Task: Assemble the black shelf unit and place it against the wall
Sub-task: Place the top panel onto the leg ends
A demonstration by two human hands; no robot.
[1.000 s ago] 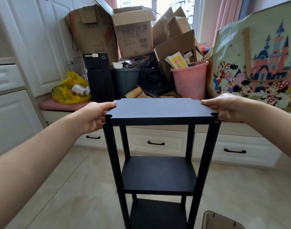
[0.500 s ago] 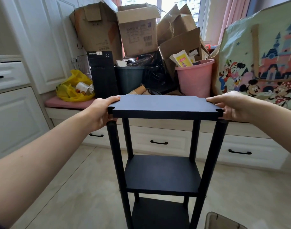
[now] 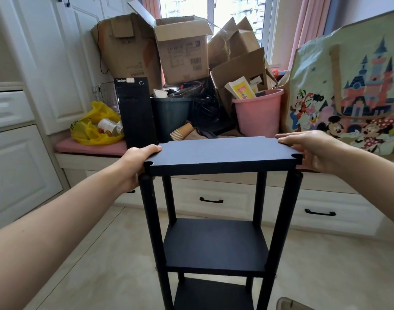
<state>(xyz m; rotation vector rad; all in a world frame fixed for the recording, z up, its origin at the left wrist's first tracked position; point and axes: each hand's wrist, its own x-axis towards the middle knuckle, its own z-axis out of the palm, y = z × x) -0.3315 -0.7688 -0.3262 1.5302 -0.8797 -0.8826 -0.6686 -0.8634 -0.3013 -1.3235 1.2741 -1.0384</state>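
The black shelf unit (image 3: 216, 242) stands upright on the floor in front of me, with round black posts and two lower boards visible. Its top board (image 3: 218, 154) hovers just above the post tops, with its corner notches not seated on the near posts. My left hand (image 3: 136, 162) grips the board's left edge, thumb on top and fingers underneath. My right hand (image 3: 312, 151) holds the right edge, with the thumb lying on top of the far right corner and the fingers below.
A window bench (image 3: 213, 175) with drawers lies behind the shelf, piled with cardboard boxes (image 3: 182, 52), a pink bucket (image 3: 257, 113), a dark bin (image 3: 171, 115), a black computer tower (image 3: 135, 110), a yellow bag (image 3: 95, 126) and a cartoon tote (image 3: 352, 86). White cabinets (image 3: 19, 153) are to the left.
The top board has risen slightly and tilted back off the near posts, with both hands still on its edges. The camera has moved closer and lower.
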